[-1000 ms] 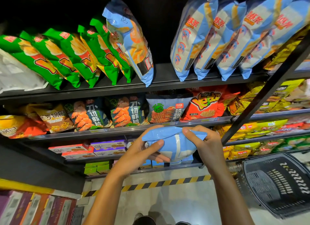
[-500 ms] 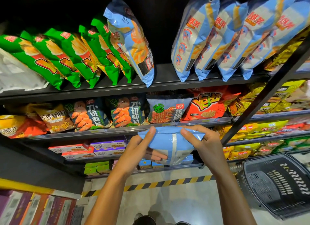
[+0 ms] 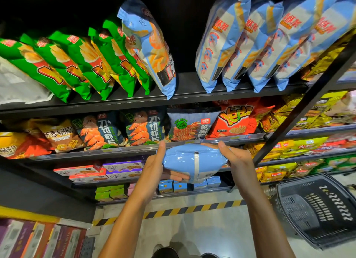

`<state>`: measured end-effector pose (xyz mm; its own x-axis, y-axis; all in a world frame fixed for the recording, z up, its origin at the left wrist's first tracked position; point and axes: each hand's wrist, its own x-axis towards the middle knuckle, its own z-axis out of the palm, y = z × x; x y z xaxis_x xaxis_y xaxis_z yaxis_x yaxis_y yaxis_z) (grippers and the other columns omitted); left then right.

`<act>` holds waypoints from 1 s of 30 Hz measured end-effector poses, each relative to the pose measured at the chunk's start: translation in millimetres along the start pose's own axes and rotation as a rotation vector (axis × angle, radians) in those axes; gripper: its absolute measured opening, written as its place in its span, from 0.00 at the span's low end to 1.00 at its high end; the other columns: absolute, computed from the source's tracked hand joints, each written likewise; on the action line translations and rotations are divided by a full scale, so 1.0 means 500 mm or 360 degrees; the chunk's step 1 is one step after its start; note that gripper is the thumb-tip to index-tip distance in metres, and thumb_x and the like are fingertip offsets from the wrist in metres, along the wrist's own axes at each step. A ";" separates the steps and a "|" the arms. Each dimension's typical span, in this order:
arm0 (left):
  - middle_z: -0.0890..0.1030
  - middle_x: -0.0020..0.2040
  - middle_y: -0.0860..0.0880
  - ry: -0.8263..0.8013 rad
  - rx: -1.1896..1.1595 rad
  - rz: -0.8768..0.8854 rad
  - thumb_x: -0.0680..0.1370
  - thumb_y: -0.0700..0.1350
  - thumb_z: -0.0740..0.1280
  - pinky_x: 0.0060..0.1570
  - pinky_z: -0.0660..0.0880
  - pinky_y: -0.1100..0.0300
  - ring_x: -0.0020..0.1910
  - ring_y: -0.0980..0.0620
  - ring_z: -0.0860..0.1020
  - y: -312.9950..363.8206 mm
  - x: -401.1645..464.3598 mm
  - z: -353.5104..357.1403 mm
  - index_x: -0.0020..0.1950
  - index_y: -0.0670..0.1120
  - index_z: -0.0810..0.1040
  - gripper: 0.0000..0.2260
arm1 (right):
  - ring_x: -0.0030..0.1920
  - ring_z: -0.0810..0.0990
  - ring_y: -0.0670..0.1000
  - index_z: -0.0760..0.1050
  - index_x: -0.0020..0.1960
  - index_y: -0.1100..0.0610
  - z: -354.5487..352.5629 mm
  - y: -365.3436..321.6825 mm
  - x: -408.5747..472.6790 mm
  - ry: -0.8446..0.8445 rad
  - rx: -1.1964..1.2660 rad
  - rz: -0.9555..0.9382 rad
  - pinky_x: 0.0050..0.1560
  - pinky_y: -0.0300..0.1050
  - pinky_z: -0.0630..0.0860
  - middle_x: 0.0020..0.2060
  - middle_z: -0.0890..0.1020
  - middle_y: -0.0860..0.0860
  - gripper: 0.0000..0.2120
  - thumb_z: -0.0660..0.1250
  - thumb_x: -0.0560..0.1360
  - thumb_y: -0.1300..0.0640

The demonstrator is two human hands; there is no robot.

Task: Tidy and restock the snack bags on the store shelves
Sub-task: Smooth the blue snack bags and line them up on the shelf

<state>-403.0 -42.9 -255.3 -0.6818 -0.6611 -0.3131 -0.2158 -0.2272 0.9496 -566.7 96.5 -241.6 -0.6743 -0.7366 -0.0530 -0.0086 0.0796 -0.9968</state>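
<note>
Dim store aisle, black shelves of leaning snack bags. Light-blue snack bag held level before middle shelf: left hand cradling beneath, right hand gripping its end, probably for top-shelf gap between blue bags.

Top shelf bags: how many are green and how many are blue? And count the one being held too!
Shiny green plastic snack bags on the top black metal shelf: 5
Light blue and white plastic snack bags on that shelf: 5
Puffy light blue bag gripped by the left hand and right hand: 1
Total: 11
</note>
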 end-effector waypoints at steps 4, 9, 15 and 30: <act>0.88 0.45 0.40 -0.0010 0.0070 0.0078 0.84 0.63 0.47 0.56 0.82 0.52 0.46 0.41 0.87 0.003 -0.007 -0.003 0.63 0.49 0.83 0.30 | 0.49 0.86 0.42 0.89 0.45 0.49 -0.001 0.002 -0.002 -0.0069 0.0068 0.0071 0.51 0.35 0.77 0.45 0.88 0.44 0.20 0.59 0.85 0.54; 0.83 0.62 0.63 -0.0094 0.0347 0.0407 0.85 0.61 0.52 0.63 0.68 0.73 0.66 0.62 0.77 0.002 -0.017 -0.010 0.67 0.58 0.80 0.21 | 0.71 0.76 0.50 0.81 0.68 0.50 -0.055 0.023 0.021 -0.0164 0.0309 0.0355 0.69 0.52 0.72 0.68 0.80 0.48 0.30 0.56 0.79 0.33; 0.64 0.80 0.60 -0.0396 0.0652 0.0793 0.85 0.46 0.61 0.74 0.62 0.68 0.81 0.57 0.60 -0.008 -0.017 -0.003 0.71 0.50 0.79 0.16 | 0.68 0.77 0.43 0.71 0.73 0.36 -0.067 0.054 0.021 -0.0514 -0.0002 0.0493 0.69 0.47 0.70 0.66 0.81 0.40 0.29 0.74 0.74 0.41; 0.73 0.63 0.76 -0.0092 -0.0019 0.0227 0.71 0.71 0.70 0.70 0.66 0.50 0.67 0.69 0.71 0.022 0.004 0.058 0.69 0.76 0.66 0.27 | 0.67 0.74 0.32 0.63 0.76 0.43 -0.098 0.000 0.002 -0.0441 0.0060 -0.0250 0.61 0.33 0.76 0.64 0.77 0.27 0.37 0.72 0.76 0.69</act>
<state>-427.1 -25.7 -245.1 -0.7442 -0.6450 -0.1737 -0.1059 -0.1428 0.9841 -603.8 128.7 -239.0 -0.4399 -0.8932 0.0928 -0.0657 -0.0711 -0.9953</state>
